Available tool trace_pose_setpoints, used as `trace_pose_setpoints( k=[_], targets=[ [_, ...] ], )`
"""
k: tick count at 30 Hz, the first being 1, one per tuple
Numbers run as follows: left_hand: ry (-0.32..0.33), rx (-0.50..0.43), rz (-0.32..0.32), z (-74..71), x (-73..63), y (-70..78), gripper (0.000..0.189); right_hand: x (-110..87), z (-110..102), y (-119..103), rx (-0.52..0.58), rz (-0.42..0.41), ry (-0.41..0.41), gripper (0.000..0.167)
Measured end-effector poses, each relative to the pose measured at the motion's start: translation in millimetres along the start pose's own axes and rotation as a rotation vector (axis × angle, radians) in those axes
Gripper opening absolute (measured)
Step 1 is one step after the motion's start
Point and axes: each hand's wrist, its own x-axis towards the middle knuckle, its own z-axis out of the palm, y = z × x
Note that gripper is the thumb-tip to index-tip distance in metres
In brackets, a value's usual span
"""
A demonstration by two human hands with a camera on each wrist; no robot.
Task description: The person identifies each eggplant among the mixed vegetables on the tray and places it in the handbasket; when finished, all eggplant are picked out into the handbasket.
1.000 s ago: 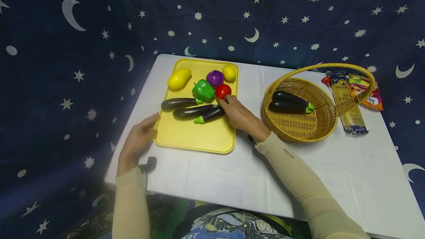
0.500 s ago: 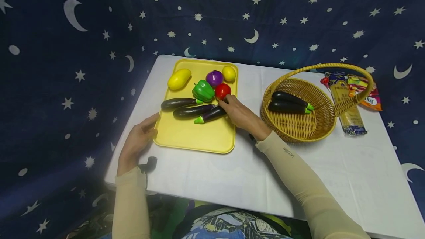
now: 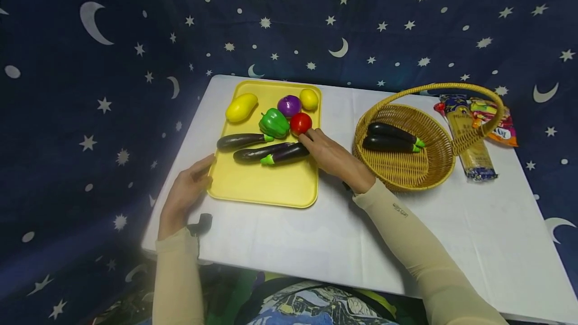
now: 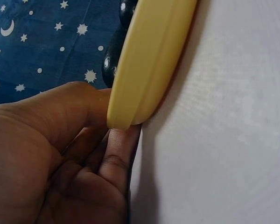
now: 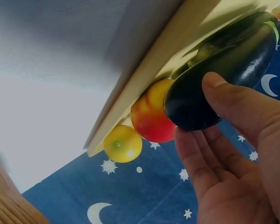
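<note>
On the left, my left hand (image 3: 184, 192) holds the near-left rim of a yellow tray (image 3: 264, 187); the left wrist view has the thumb on one side of the rim (image 4: 140, 70) and a finger under it. My right hand (image 3: 333, 157) pinches the rounded end of a dark eggplant (image 3: 290, 153) between thumb and fingers, plain in the right wrist view (image 5: 224, 70). Its green stem end points left, over another eggplant (image 3: 253, 154). A third eggplant (image 3: 239, 141) lies behind them. A red tomato (image 3: 300, 124) sits just beyond my right fingertips, with a green bell pepper (image 3: 274, 123) beside it.
Farther back on the tray are a yellow mango (image 3: 241, 108), a purple round vegetable (image 3: 289, 106) and a lemon (image 3: 309, 99). A wicker basket (image 3: 406, 179) with a tall handle holds two eggplants (image 3: 392, 143). Behind it lie a pasta packet (image 3: 474, 149) and a colourful snack bag (image 3: 501, 124).
The pinched eggplant has turned slightly, its green end shifting a little left and away from me. My right wrist has moved slightly right. The left hand stays at the tray.
</note>
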Motion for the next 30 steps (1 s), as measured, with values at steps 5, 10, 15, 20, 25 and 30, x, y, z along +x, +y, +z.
trace_pose_setpoints(
  k=[5, 10, 15, 20, 25, 30],
  targets=[
    [-0.004, -0.02, 0.006, 0.1, -0.1, -1.1, 0.065, -2.4, -6.1, -1.8, 0.025, -0.001, -0.023, 0.038],
    [-0.006, -0.016, 0.004, 0.4, 0.0, -0.9, 0.065, -6.0, -9.1, -1.9, 0.035, -0.005, -0.028, 0.041],
    [0.002, 0.01, -0.013, 0.4, 0.6, 0.7, 0.065, -9.8, -12.7, -3.7, -0.004, -0.018, -0.007, 0.036],
    [0.01, 0.021, -0.04, 1.0, 1.1, 1.7, 0.065, -10.8, -18.5, -7.1, -0.029, -0.03, 0.013, 0.037],
    [0.009, 0.014, -0.024, 1.0, 0.7, 1.3, 0.065, -13.6, -24.3, -9.4, -0.034, -0.021, 0.015, 0.038],
    [0.008, 0.005, -0.003, 0.9, -0.5, 0.9, 0.064, -20.8, -29.2, -10.0, -0.042, -0.001, 0.012, 0.032]
  ],
)
